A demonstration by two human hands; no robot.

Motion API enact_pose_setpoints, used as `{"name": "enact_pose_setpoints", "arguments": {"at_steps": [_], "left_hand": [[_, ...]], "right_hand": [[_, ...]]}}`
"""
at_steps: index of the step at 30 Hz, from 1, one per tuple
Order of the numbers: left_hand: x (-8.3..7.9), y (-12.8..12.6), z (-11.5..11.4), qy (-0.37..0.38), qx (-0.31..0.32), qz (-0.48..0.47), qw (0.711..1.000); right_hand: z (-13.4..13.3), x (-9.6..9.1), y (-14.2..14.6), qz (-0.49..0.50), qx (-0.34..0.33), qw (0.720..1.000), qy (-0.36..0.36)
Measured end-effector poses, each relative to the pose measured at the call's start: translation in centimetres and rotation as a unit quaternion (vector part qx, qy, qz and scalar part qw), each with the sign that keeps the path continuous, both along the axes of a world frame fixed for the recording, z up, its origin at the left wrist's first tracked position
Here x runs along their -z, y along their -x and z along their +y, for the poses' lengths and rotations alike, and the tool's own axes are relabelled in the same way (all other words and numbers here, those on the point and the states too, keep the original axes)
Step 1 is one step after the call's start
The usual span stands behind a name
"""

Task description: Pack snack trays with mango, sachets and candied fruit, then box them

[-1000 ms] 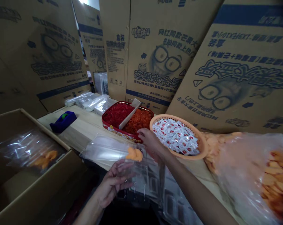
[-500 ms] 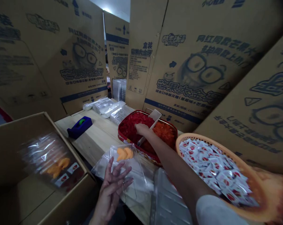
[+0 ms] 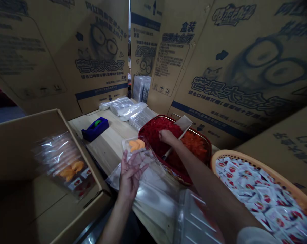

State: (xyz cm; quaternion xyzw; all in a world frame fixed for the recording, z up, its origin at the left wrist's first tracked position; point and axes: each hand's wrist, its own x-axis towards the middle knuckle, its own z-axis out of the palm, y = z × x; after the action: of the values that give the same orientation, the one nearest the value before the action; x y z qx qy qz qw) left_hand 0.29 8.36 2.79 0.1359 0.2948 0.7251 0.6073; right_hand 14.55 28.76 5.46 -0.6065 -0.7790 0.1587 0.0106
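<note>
While flattened cartons (image 3: 234,67) printed with a bespectacled cartoon face lean around a wooden bench (image 3: 110,142), the view sits further left than a moment before, so the orange basket (image 3: 245,162) of white sachets (image 3: 257,200) now lies lower at the right edge. An open cardboard box (image 3: 41,189) at the left holds a bagged pack (image 3: 64,162) of orange slices. A blue tape dispenser (image 3: 95,128) sits on the bench beyond it. The right hand (image 3: 167,137) hangs over the red half of a red tin tray (image 3: 204,142), its fingers curled more tightly than before, just beside a scoop (image 3: 184,123); whether it grips anything, I cannot tell. The left hand (image 3: 130,178), now more upright, stands open with fingers spread against a clear plastic bag (image 3: 148,189), showing no firm grasp. Orange pieces (image 3: 136,145) lie at the bag's upper end, just above those fingertips.
</note>
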Motion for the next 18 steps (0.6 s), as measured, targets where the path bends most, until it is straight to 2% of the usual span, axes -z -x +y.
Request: {"name": "enact_pose_setpoints", "arguments": {"at_steps": [4,6,8,10,12,14,16,18], "left_hand": [[0.2,0.3,1.1,-0.001,0.005,-0.004,1.0],[0.4,0.4,1.5,-0.003,0.008,-0.011,1.0],[0.6,0.6,1.8,-0.006,0.012,-0.016,1.0],[0.7,0.8,2.0,-0.012,0.017,-0.015,1.0],[0.7,0.9,2.2,-0.019,0.019,-0.012,1.0],[0.7,1.0,2.3,-0.019,0.014,-0.008,1.0],[0.6,1.0,2.4,-0.017,0.008,-0.004,1.0],[0.6,1.0,2.4,-0.017,0.007,-0.001,1.0]], "right_hand": [[-0.7,-2.2,-0.7,0.091,0.015,0.996,-0.021],[-2.1,-3.5,-0.8,0.156,0.006,0.988,0.0],[-4.1,-4.6,-0.7,0.251,-0.042,0.965,0.058],[-6.4,-5.3,-0.6,0.328,-0.118,0.928,0.131],[-8.3,-5.7,-0.5,0.338,-0.181,0.907,0.171],[-9.5,-5.7,-0.5,0.313,-0.212,0.91,0.17],[-9.9,-5.8,-0.5,0.287,-0.215,0.917,0.172],[-9.9,-5.9,-0.7,0.279,-0.189,0.921,0.198]]}}
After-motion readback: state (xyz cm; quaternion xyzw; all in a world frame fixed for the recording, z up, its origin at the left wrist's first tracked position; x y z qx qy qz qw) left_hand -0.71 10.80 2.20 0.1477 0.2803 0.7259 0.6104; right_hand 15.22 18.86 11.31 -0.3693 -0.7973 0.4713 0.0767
